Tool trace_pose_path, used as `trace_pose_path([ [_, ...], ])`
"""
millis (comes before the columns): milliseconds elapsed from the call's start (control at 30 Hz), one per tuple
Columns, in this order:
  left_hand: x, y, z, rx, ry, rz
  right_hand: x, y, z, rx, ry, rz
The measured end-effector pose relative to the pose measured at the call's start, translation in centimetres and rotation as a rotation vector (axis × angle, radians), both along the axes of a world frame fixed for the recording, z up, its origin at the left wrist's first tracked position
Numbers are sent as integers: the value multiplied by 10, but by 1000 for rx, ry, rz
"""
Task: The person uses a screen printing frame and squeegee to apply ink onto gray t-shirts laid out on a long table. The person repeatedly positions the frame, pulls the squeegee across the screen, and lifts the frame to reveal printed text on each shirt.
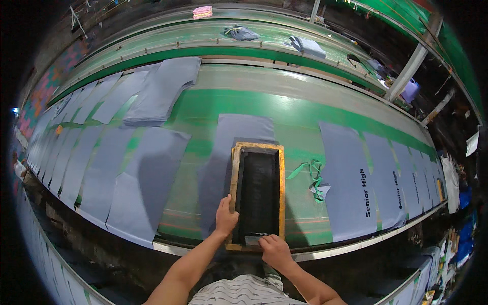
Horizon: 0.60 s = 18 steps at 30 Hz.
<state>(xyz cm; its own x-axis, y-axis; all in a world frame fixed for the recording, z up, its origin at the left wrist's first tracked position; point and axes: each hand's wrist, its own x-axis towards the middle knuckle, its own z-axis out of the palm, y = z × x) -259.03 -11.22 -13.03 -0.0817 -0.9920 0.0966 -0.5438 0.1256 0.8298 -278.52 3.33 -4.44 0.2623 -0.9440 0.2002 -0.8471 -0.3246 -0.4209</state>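
Note:
A screen-printing frame [282, 193] with yellowish wooden sides and a dark mesh lies over a grey-blue fabric panel [245, 126] on the long green table. My left hand [226, 218] is closed round the frame's left side, near its lower end. Inside the frame's near end, my right hand [276, 252] grips a flat, greyish squeegee [252, 240] by its right part; my fingers cover some of it. The squeegee's lower edge and the printing area of the mesh are too dark to make out.
Right of the frame lie a tangled green ribbon [316, 178] and several panels [343, 162] with dark lettering. Plain panels [147, 178] line the left, beside a fabric stack [165, 89]. Beyond stands another green table [218, 38] with folded cloth; a metal post [412, 68] rises far right.

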Motion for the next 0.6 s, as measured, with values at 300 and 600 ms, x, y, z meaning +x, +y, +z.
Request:
trace_pose_path([
  [300, -4, -9, 6, 0, 9, 9, 1, -12, 13, -17, 57, -61],
  [600, -3, -10, 2, -8, -5, 15, 1, -3, -8, -16, -37, -49],
])
